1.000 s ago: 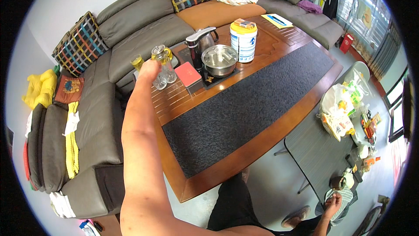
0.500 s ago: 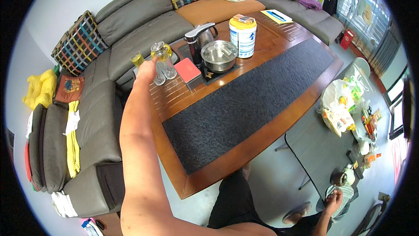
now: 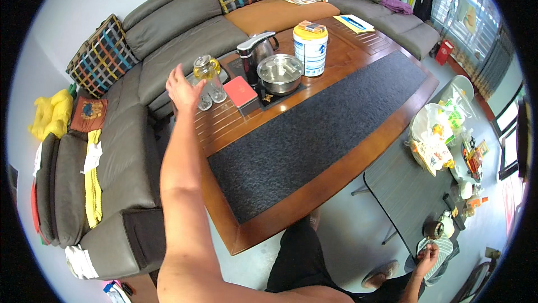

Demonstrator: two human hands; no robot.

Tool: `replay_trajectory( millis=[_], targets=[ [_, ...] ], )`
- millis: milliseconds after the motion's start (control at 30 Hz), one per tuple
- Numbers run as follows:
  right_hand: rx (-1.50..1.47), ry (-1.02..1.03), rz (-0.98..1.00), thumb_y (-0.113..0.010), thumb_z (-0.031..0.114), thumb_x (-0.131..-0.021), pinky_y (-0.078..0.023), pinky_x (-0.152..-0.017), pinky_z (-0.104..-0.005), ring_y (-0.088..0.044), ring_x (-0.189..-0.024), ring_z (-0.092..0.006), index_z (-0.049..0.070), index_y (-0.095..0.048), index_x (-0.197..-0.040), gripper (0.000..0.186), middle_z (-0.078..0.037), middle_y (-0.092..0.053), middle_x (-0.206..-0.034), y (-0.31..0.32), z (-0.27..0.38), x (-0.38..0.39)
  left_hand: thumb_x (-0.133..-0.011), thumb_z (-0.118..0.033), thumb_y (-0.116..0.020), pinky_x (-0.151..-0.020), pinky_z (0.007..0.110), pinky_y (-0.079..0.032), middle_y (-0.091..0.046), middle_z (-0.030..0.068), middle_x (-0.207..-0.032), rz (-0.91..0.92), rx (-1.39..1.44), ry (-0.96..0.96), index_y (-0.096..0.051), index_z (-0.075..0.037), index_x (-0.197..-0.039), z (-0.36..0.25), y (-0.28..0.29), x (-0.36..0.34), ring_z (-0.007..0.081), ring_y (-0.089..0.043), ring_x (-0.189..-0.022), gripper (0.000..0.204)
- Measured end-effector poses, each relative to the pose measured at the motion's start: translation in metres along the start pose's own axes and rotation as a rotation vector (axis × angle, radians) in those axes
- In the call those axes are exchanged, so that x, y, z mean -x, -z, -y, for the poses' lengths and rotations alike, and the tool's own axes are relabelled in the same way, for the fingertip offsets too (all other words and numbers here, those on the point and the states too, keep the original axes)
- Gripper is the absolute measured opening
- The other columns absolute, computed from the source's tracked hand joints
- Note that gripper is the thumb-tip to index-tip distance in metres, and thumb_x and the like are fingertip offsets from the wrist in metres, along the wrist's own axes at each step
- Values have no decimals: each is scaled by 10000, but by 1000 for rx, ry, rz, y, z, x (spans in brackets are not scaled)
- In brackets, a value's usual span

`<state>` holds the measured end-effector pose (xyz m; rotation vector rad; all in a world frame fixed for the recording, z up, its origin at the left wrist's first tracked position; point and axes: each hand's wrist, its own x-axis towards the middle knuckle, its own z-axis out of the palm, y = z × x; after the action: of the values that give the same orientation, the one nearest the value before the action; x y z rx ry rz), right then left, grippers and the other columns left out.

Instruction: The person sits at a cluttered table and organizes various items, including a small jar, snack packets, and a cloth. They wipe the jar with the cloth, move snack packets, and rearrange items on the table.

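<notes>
My left hand (image 3: pixel 182 91) reaches to the table's left end, fingers curved and apart, beside a glass jug (image 3: pixel 206 66) with yellow at its top and clear glasses (image 3: pixel 217 93); the small yellow glass is hidden behind it. A red-lidded box (image 3: pixel 241 89), a kettle (image 3: pixel 263 51), a steel pot (image 3: pixel 280 82) and a white tub (image 3: pixel 310 56) stand to their right on the wooden table (image 3: pixel 224 236). At lower right, my right hand (image 3: pixel 428 258) is closed on something small I cannot make out, near a striped cloth (image 3: pixel 441 259) and a dark mug (image 3: pixel 432 229).
A grey sofa (image 3: pixel 112 174) with cushions runs round the table's back and left. A dark folding table (image 3: pixel 392 191) at the right carries plastic bags (image 3: pixel 431 135), bottles and small items; a chair (image 3: pixel 460 87) stands behind it. A red object (image 3: pixel 444 51) is by the curtain.
My left hand has shifted left from in front of the glass jug to over the small yellow glass, its fingers lifting and spreading. My right hand has barely moved.
</notes>
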<state>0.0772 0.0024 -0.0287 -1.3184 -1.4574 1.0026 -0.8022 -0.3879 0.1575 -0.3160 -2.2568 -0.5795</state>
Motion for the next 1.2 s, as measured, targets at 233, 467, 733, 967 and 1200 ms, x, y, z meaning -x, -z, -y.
replay_trajectory(
  millis=[233,467,733,967,1200],
  targets=[
    [-52,-46,15,-692,234,-979,-374,-487,-179,-482,-564,-23,115,-640,-1041,144,63,-533,-740,-3,-1,-2,-604,-451,-984,-1096,507,-460,-546,282,-1394,205,277,802,-351,5,-1502,24,-81,56,441,-542,-1298,1189],
    [-37,-57,14,-691,219,-989,-387,-494,-207,-484,-579,-44,81,-636,-1039,157,37,-537,-746,-3,7,0,-604,-450,-985,-1078,493,-478,-529,306,-1378,184,177,812,-362,12,-1465,7,-95,52,452,-558,-1265,1159],
    [-29,-65,47,-648,169,-1002,-379,-483,-212,-465,-545,-49,69,-632,-1072,122,43,-499,-719,-3,3,-3,-604,-483,-976,-1084,504,-470,-513,310,-1399,183,168,822,-345,14,-1487,20,-98,50,446,-539,-1287,1194],
    [-35,-50,12,-652,195,-1005,-388,-496,-205,-483,-576,-48,58,-639,-1088,161,34,-520,-747,-7,11,5,-672,-523,-925,-1151,542,-383,-499,247,-1477,-71,-37,223,-381,-54,-1544,10,-52,29,408,-419,-1423,1130],
    [-27,-55,7,-631,171,-1019,-340,-489,-194,-420,-557,-23,90,-624,-1038,83,67,-482,-710,-6,10,3,-731,-602,-849,-1176,671,-266,-470,124,-1589,849,-325,66,-387,-175,-1586,-29,-38,-60,389,-429,-1454,1062]
  ],
)
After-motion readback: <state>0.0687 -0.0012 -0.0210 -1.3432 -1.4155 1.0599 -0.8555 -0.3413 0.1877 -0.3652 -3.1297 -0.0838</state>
